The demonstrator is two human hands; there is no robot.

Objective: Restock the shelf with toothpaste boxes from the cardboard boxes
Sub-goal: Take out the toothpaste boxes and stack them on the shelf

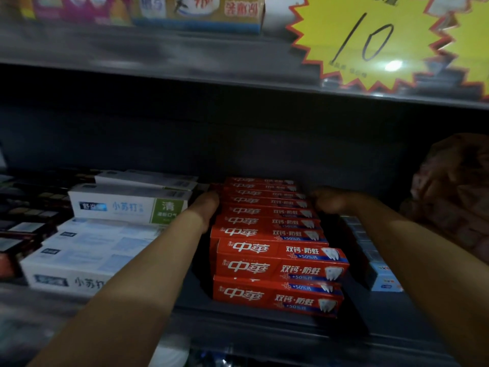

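The person reaches deep into the shelf (264, 332). The left hand (206, 207) presses against the left end of the red toothpaste boxes (270, 229); the right hand (330, 201) braces the right end. Finger positions are too dark to tell. The boxes lie flat in a front-to-back row, apparently squeezed from both ends for alignment. White boxes (127, 207) sit just beside.

Dim shelf recess; glare on price sign (370, 41); blurred edges.
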